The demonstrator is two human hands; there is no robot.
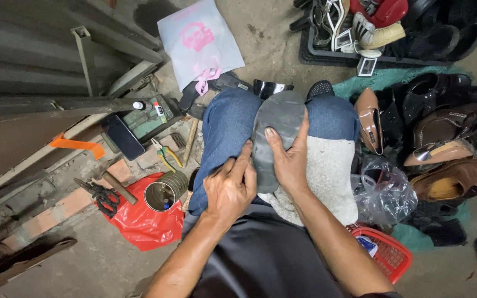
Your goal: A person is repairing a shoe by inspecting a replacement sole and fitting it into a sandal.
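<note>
A shoe lies sole-up on my lap, its grey rubber sole facing me between my knees in blue jeans. My right hand grips the sole from the right, thumb pressed flat on it. My left hand pinches the sole's left edge near the heel with fingers bunched. A white fuzzy cloth covers my right thigh under the shoe.
Left on the floor: a tin can on a red plastic bag, black scissors, pliers, a phone, a green box. Right: a pile of leather shoes, a clear bag, a red basket, a black crate.
</note>
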